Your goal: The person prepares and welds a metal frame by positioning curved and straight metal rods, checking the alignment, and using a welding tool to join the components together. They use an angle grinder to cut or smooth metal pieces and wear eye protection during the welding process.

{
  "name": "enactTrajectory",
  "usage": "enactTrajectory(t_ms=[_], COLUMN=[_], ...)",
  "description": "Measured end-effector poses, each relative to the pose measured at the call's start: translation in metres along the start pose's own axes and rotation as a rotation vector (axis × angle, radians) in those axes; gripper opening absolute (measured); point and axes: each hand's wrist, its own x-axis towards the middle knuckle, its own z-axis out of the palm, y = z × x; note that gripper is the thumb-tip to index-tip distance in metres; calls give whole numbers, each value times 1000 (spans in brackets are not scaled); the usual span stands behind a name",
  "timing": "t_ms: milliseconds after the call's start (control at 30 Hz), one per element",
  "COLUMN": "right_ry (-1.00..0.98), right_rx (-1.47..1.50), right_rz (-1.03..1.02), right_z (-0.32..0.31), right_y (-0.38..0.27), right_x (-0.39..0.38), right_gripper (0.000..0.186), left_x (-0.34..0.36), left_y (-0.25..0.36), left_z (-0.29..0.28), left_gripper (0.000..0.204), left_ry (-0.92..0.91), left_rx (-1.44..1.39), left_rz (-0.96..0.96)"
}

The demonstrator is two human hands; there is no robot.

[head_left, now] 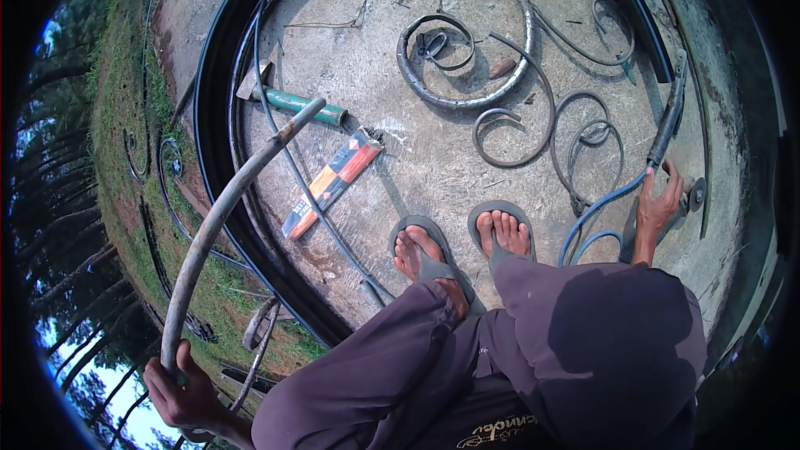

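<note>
My left hand [179, 392] is closed around the lower end of a thick curved metal pipe [212, 221]. The pipe arcs up and to the right, and its rust-marked upper end passes over a green-handled hammer [300, 105]. On the right, my right hand [660, 200] has its fingers bent but apart. Its fingertips are beside the lower end of a welding electrode holder [667, 129], where the blue cable [604, 202] joins it. Whether they touch is hard to tell. An orange and blue-grey packet of welding rods [333, 183] lies on the concrete.
Curled steel rods [512, 162] and a spiral metal ring [467, 102] lie on the concrete [350, 58]. A large black curved band [208, 108] rings the work area. My sandalled feet [504, 232] are close by. Grass [125, 117] borders the left.
</note>
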Motion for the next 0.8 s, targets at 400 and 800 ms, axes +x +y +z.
enactTrajectory(t_ms=[400,800], right_ry=[-106,-105], right_rx=[165,127], right_rz=[-156,-10], right_z=[18,8], right_y=[-66,-36], right_x=[25,5], right_gripper=[36,37], left_x=[100,131], left_y=[-101,21], left_z=[25,-6], left_gripper=[48,44], left_ry=[161,48], left_rx=[117,-59], left_rz=[270,431])
